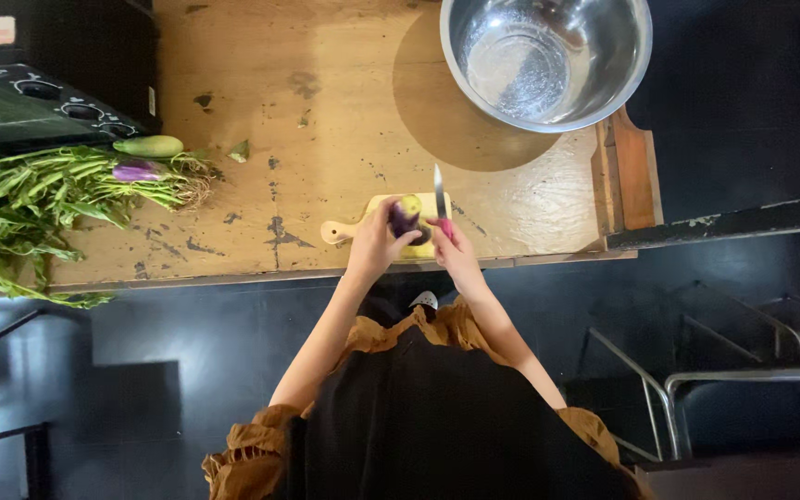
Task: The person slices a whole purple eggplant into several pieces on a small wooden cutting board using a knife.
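Note:
My left hand (374,243) grips a small purple eggplant (406,215) with a pale cut end, holding it over a small yellow cutting board (344,230) near the table's front edge. My right hand (456,252) holds a knife (439,193) by its pink handle, blade pointing away from me, just right of the eggplant. Both hands are close together above the board.
A large steel bowl (548,57) stands at the back right of the worn wooden table (326,111). A bunch of leafy greens (39,194), another purple eggplant (136,171) and a green vegetable (148,145) lie at the left. A black crate (39,102) sits behind them.

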